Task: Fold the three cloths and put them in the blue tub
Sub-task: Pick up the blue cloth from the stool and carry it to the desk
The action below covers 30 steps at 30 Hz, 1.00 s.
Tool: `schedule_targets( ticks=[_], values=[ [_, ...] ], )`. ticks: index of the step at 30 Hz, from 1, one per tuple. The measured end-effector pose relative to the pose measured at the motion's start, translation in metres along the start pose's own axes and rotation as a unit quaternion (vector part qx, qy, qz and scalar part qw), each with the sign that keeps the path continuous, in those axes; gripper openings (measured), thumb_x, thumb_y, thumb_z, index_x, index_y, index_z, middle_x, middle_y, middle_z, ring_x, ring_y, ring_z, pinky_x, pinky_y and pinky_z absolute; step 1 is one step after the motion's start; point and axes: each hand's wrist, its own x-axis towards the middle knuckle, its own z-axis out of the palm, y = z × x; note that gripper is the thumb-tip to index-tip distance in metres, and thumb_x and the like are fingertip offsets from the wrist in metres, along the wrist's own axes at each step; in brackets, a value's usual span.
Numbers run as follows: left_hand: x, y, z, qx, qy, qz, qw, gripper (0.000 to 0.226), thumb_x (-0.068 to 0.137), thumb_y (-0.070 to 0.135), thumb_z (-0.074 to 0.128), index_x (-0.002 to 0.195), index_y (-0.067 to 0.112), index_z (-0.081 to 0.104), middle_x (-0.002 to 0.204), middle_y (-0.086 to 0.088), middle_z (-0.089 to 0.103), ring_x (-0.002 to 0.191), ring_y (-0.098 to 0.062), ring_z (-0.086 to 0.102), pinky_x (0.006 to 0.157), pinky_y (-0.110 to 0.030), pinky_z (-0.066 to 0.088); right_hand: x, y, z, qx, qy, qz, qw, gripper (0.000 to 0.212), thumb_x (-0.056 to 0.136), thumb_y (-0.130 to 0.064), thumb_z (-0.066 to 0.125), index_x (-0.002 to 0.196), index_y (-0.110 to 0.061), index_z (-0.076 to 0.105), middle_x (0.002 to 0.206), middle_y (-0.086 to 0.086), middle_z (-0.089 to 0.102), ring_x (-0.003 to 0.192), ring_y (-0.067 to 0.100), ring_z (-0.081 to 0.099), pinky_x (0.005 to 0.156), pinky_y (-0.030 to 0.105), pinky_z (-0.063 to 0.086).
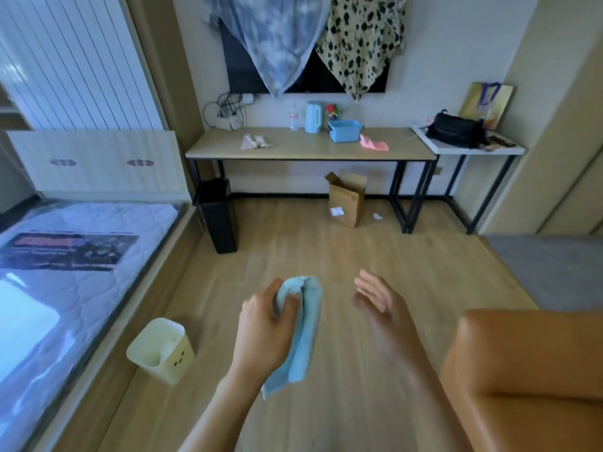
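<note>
My left hand (266, 324) grips a light blue cloth (301, 340) that hangs folded lengthwise in front of me, above the floor. My right hand (380, 296) is beside it, open, fingers spread, holding nothing. Far ahead on the long wooden table (293, 150) stands the blue tub (345, 131). A pink cloth (375, 144) lies just right of the tub. A beige cloth (255, 141) lies crumpled on the table's left part.
A bottle (293, 118) and a blue kettle (314, 116) stand behind the tub. On the floor are a black bin (217, 216), a cardboard box (346, 203) and a cream bin (162, 350). An orange seat (528, 370) is at right, a mattress (65, 288) at left.
</note>
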Motion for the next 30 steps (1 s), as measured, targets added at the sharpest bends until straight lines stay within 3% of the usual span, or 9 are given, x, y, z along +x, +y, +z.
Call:
schedule_targets(
  ticks=[2, 4, 7, 16, 19, 25, 30],
  values=[
    [0.034, -0.005, 0.006, -0.001, 0.015, -0.007, 1.0, 0.024, 0.096, 0.027, 0.056, 0.073, 0.02, 0.058, 0.061, 0.003, 0.06, 0.058, -0.01, 0.056, 0.05, -0.021, 0.043, 0.038, 0.003, 0.005, -0.007, -0.014, 0.003, 1.0, 0.062, 0.081, -0.041, 0.07, 0.137, -0.024, 0.052, 0.139, 0.0, 0.059, 0.127, 0.007, 0.055, 0.111, 0.034, 0.042],
    [0.068, -0.01, 0.012, 0.0, 0.023, -0.007, 1.0, 0.026, 0.096, 0.027, 0.057, 0.07, 0.024, 0.057, 0.06, 0.009, 0.06, 0.057, -0.007, 0.057, 0.051, -0.016, 0.042, 0.075, 0.003, 0.008, -0.018, -0.028, 0.008, 0.999, 0.063, 0.083, -0.041, 0.07, 0.14, -0.023, 0.05, 0.141, -0.001, 0.056, 0.129, 0.009, 0.053, 0.108, 0.028, 0.041],
    [0.118, -0.015, 0.02, -0.002, 0.042, -0.001, 0.999, 0.025, 0.097, 0.028, 0.057, 0.073, 0.021, 0.06, 0.062, 0.004, 0.062, 0.061, -0.012, 0.06, 0.051, -0.023, 0.047, 0.129, -0.001, 0.009, -0.04, -0.049, -0.007, 0.998, 0.053, 0.093, -0.027, 0.066, 0.142, -0.026, 0.048, 0.141, -0.007, 0.054, 0.131, 0.006, 0.05, 0.104, 0.022, 0.038],
    [0.266, -0.039, 0.061, -0.048, 0.077, -0.029, 0.995, 0.023, 0.097, 0.028, 0.057, 0.078, 0.017, 0.065, 0.067, 0.001, 0.067, 0.066, -0.016, 0.064, 0.057, -0.029, 0.051, 0.276, 0.003, 0.011, -0.066, -0.024, -0.008, 0.997, 0.05, 0.093, -0.029, 0.066, 0.139, -0.029, 0.049, 0.141, -0.013, 0.053, 0.13, 0.002, 0.05, 0.106, 0.024, 0.039],
    [0.327, -0.059, 0.08, -0.065, 0.068, -0.033, 0.995, 0.024, 0.097, 0.028, 0.057, 0.077, 0.016, 0.065, 0.066, 0.0, 0.067, 0.063, -0.016, 0.062, 0.053, -0.03, 0.05, 0.332, 0.011, 0.02, -0.089, -0.023, -0.012, 0.996, 0.052, 0.093, -0.032, 0.065, 0.141, -0.028, 0.048, 0.141, -0.015, 0.053, 0.13, 0.0, 0.049, 0.105, 0.024, 0.039],
    [0.451, -0.079, 0.111, -0.114, 0.021, -0.049, 0.992, 0.036, 0.095, 0.02, 0.06, 0.06, 0.024, 0.05, 0.051, 0.014, 0.053, 0.049, -0.003, 0.049, 0.048, -0.014, 0.038, 0.45, 0.01, 0.043, -0.102, -0.005, -0.003, 0.995, 0.046, 0.092, -0.028, 0.068, 0.136, -0.03, 0.054, 0.138, -0.015, 0.056, 0.129, -0.001, 0.051, 0.106, 0.023, 0.041],
    [0.556, -0.089, 0.127, -0.12, -0.024, -0.029, 0.992, 0.027, 0.094, 0.02, 0.06, 0.068, 0.013, 0.057, 0.06, -0.001, 0.059, 0.053, -0.009, 0.053, 0.05, -0.024, 0.043, 0.543, 0.0, 0.053, -0.094, 0.049, -0.012, 0.994, 0.043, 0.091, -0.037, 0.067, 0.132, -0.033, 0.057, 0.13, -0.022, 0.06, 0.12, -0.006, 0.056, 0.103, 0.024, 0.045]
  ],
)
